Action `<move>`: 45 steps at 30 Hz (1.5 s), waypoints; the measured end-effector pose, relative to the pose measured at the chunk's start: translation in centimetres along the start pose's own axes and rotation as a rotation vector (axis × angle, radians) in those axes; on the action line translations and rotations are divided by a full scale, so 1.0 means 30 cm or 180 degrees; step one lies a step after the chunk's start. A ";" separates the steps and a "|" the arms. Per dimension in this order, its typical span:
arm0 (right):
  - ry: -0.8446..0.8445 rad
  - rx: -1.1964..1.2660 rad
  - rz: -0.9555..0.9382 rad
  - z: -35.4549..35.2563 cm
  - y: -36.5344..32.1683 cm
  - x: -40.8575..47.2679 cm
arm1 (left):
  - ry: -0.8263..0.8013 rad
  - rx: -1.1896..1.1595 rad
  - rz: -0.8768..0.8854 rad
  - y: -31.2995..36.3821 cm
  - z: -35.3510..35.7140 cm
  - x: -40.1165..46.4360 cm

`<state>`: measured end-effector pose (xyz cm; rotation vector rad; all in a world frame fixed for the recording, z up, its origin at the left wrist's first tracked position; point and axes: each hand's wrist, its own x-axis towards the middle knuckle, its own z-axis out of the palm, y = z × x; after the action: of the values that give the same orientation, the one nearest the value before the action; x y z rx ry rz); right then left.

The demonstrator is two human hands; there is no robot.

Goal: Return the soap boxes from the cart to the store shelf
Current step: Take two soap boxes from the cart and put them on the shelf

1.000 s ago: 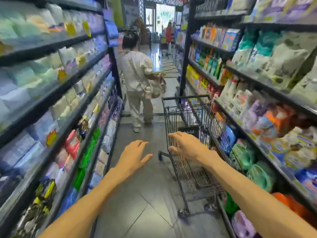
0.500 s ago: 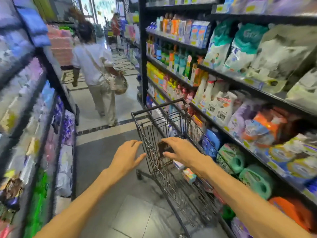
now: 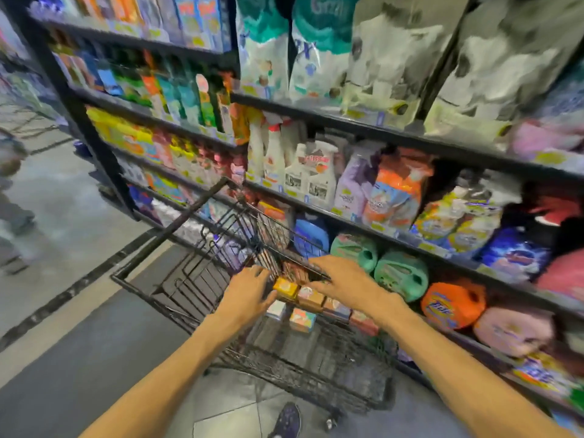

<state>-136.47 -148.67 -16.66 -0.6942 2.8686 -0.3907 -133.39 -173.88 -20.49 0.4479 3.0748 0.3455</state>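
Observation:
A black wire cart [image 3: 177, 289] stands against the store shelf [image 3: 379, 134] on the right. Several small soap boxes lie in its basket: an orange one [image 3: 285, 287], a pink-topped one [image 3: 311, 297], and others such as a pale one [image 3: 302, 319] below them. Both my hands reach into the basket. My left hand [image 3: 249, 289] hovers with fingers spread just left of the orange box, its fingertips at the box's edge. With straight fingers, my right hand [image 3: 344, 279] lies over the boxes' far side. Neither hand holds a box.
The shelf rows carry spray bottles [image 3: 303, 172], bags, and green [image 3: 401, 275] and orange [image 3: 452, 305] detergent jugs at cart height. A blurred person [image 3: 12, 191] is at the far left of the aisle floor. My shoe [image 3: 287, 418] shows below the cart.
The view swung right and down toward the shelf and cart. Both hands moved from above the cart's rim down into the basket, over the soap boxes.

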 end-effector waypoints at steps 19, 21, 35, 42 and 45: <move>-0.0913 0.0911 0.1281 0.581 0.264 0.417 | -0.1723 -0.0478 -0.0087 -0.427 0.708 0.469; -0.1101 0.1096 0.1495 0.700 0.293 0.429 | -0.1898 -0.0449 -0.0150 -0.461 0.828 0.519; -0.0945 0.1668 0.2384 1.236 0.376 0.371 | -0.2246 0.1161 0.0703 -0.658 1.443 0.774; -0.1028 0.1839 0.2492 1.250 0.389 0.395 | -0.2132 0.1022 0.0757 -0.658 1.431 0.794; -0.0946 0.1886 0.2714 1.262 0.421 0.423 | -0.2137 0.0455 0.0436 -0.657 1.408 0.794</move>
<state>-144.71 -151.83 -57.60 0.5115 2.2799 -0.8307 -159.78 -176.47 -65.63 0.6262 2.4248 -0.0309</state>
